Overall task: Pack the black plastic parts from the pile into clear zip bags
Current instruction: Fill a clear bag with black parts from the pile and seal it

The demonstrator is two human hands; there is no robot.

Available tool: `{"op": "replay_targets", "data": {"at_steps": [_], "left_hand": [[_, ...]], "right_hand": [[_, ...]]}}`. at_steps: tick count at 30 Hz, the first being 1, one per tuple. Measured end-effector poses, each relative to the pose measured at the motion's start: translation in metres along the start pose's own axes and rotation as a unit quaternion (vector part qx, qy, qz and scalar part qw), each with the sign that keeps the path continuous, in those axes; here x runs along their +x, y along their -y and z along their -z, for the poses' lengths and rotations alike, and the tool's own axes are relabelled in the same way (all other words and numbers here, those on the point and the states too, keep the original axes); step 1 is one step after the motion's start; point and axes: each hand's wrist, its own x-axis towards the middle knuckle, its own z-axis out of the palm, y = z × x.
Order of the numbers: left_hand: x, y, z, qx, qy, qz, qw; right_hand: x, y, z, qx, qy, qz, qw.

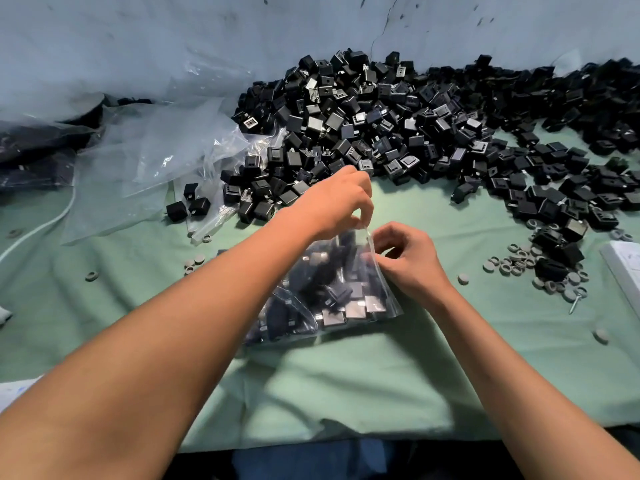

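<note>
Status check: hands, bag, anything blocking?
Left hand and right hand both pinching the filled zip bag at its top edge. Pile close behind the bag. Nothing blocking.

We take the green cloth (398, 375) covering the work surface as landmark. Small grey rings and caps (526, 263) lie clustered on its right part; a few more (194, 263) sit scattered left of centre. A metal screw hook (576, 299) rests just below the right cluster. A white cable (33, 230) crosses its left edge. A pale blue-grey sheet (138, 39) rises behind its far edge.
</note>
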Motion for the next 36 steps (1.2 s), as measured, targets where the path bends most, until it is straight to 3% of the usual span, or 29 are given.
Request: {"op": "replay_targets", "data": {"at_steps": [4,8,13,15,16,19,21,23,28,33,36], "left_hand": [[0.003,0.002,0.003,-0.01,-0.006,-0.001,1.0],[-0.001,0.007,-0.001,-0.04,-0.033,0.008,0.999],[-0.005,0.01,-0.008,-0.073,-0.056,0.026,0.995],[-0.014,0.013,-0.012,-0.102,-0.081,0.059,0.99],[-0.019,0.012,-0.015,-0.128,-0.102,0.094,0.982],[-0.035,-0.003,-0.032,-0.196,-0.148,0.234,0.941],[-0.045,-0.022,-0.048,-0.188,-0.098,0.293,0.932],[-0.054,-0.04,-0.063,-0.142,-0.033,0.296,0.944],[-0.058,-0.047,-0.078,-0.085,-0.011,0.283,0.955],[-0.058,-0.049,-0.081,-0.067,-0.02,0.28,0.957],[-0.057,-0.048,-0.081,-0.068,-0.017,0.278,0.958]], "right_hand": [[0.001,0.006,-0.005,0.054,0.07,-0.014,0.996],[0.003,0.003,0.003,0.088,0.071,-0.016,0.993],[-0.001,0.009,-0.005,0.148,0.177,-0.009,0.973],[0.004,0.006,0.0,0.144,0.144,-0.009,0.979],[0.009,0.005,0.003,0.134,0.091,-0.012,0.987],[0.031,-0.006,0.012,0.045,-0.084,-0.045,0.994],[0.051,-0.013,0.013,-0.05,-0.138,-0.07,0.987],[0.073,-0.015,0.011,-0.16,-0.143,-0.059,0.975],[0.126,-0.009,-0.003,-0.404,-0.022,0.013,0.914],[0.151,-0.006,-0.024,-0.459,0.135,0.057,0.876],[0.158,-0.007,-0.033,-0.467,0.149,0.045,0.871]]}}
